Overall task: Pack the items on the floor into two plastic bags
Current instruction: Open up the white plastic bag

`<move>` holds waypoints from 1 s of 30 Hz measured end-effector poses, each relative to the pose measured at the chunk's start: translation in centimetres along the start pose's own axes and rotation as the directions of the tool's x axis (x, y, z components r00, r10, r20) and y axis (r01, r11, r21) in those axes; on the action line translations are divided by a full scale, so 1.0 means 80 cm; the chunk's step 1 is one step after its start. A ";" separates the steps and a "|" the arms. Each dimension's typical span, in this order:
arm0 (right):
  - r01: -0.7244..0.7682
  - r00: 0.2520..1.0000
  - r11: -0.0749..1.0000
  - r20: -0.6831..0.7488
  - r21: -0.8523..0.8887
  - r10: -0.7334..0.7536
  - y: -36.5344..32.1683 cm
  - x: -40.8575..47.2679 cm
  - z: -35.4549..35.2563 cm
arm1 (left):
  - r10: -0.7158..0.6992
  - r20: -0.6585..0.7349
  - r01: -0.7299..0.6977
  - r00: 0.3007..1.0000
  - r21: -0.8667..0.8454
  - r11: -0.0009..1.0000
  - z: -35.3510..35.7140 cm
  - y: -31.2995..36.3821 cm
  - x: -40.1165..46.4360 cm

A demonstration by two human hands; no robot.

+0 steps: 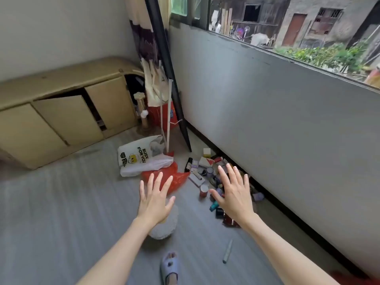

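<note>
- A pile of small items (213, 177) is seen on the grey floor (61, 212), along the foot of the wall under the window; bottles, boxes and jars are mixed together.
- A red can (204, 190) is set at the pile's near edge, and a black tube (188, 164) at its left edge.
- A white bag (141, 159) with printed lettering is laid flat left of the pile, partly over a red bag (174, 177); what either holds cannot be told.
- The right hand (234, 194) is held above the pile with fingers spread, nothing gripped.
- The left hand (155, 199) is held over the red bag's near edge, fingers straight and apart, nothing gripped.
- A fluffy white thing (164, 227) lies under the left wrist.
- A grey stick (227, 251) lies apart, nearer the slippered foot (169, 266).
- A beige cabinet (61, 112) stands along the far wall, one door ajar.
</note>
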State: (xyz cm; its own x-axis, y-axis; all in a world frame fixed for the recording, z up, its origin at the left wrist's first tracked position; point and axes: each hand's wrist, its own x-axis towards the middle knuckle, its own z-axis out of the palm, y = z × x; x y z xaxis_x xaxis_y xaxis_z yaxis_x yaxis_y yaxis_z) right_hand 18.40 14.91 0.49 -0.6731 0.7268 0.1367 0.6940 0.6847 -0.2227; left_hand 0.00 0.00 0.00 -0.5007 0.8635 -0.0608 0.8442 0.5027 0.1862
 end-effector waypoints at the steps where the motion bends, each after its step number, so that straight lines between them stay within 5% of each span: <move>1: -0.018 1.000 1.000 0.023 0.011 0.018 0.001 0.017 0.008 | -0.010 0.043 0.010 0.999 -0.001 1.000 0.005 -0.008 0.018; 17: -0.333 0.941 0.941 0.080 0.061 0.328 0.013 0.211 0.087 | 0.215 0.131 -0.209 0.968 -0.053 0.976 0.037 -0.065 0.287; 30: -0.339 0.936 0.940 0.115 0.045 0.332 0.120 0.360 0.114 | 0.267 0.144 -0.266 0.953 -0.024 0.964 0.069 0.014 0.473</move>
State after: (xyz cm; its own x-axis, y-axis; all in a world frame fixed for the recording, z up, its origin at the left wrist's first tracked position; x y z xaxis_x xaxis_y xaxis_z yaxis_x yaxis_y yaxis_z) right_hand 3.33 41.89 -6.50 -0.4293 0.9014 -0.0572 0.8687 0.3947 -0.2993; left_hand -16.94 33.47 -7.47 -0.2241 0.9630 -0.1495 0.9422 0.2533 0.2194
